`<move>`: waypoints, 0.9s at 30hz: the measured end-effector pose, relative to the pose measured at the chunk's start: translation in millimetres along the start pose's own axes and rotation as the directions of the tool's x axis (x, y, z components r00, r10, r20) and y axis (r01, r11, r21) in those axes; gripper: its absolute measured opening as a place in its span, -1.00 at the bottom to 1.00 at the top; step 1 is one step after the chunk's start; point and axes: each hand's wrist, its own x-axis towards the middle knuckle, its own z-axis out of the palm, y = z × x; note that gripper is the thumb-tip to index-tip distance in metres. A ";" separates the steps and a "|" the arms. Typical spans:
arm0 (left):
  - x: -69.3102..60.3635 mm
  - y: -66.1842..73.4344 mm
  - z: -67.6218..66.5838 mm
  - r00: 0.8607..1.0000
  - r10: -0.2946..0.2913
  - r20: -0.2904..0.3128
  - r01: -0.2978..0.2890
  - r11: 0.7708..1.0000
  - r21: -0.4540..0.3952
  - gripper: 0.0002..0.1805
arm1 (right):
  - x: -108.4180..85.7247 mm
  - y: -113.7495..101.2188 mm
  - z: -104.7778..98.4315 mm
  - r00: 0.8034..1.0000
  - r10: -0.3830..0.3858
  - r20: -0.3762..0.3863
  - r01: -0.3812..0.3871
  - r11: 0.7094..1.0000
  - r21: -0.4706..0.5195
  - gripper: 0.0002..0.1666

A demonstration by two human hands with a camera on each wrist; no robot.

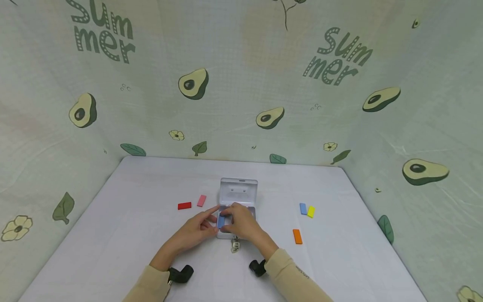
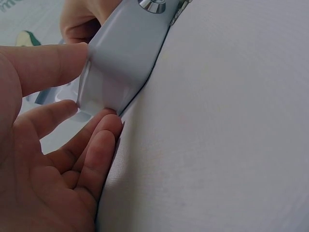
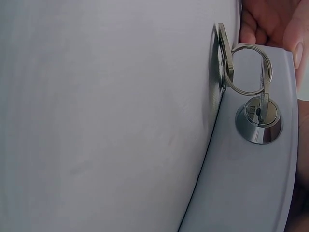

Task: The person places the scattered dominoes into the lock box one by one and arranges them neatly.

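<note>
A small light-grey cash box (image 1: 239,193) stands on the table with its lid raised. In the head view a flat blue block (image 1: 221,222) is at the inner left side of the box. My right hand (image 1: 242,221) reaches into the box and pinches this block between thumb and forefinger. My left hand (image 1: 195,230) touches the left side wall; in the left wrist view its thumb rests at the front corner and its other fingertips lie lower on the wall. A key sits in the front lock (image 3: 259,118), with a key ring (image 3: 248,70) hanging from it.
To the left of the box lie a red block (image 1: 184,206) and a pink block (image 1: 201,201). On the right are a second blue block (image 1: 303,209), a yellow block (image 1: 311,211) and an orange block (image 1: 297,236). Patterned cloth (image 1: 230,126) walls the white table (image 1: 151,184).
</note>
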 end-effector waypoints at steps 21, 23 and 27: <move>-0.3 1.2 -1.3 1.000 0.004 0.018 -0.004 1.000 -0.008 -0.22 | -2.1 -0.5 -1.1 1.000 0.010 0.025 -0.010 1.000 -0.010 -0.50; -0.7 0.9 -1.3 1.000 -0.001 0.019 0.001 1.000 -0.009 -0.22 | -2.1 -0.3 -1.0 1.000 0.004 0.026 -0.004 1.000 -0.008 -0.49; -1.2 0.9 -1.6 1.000 0.007 0.015 -0.007 1.000 -0.004 -0.22 | -2.0 0.3 -1.2 1.000 -0.004 0.023 0.004 1.000 -0.007 -0.48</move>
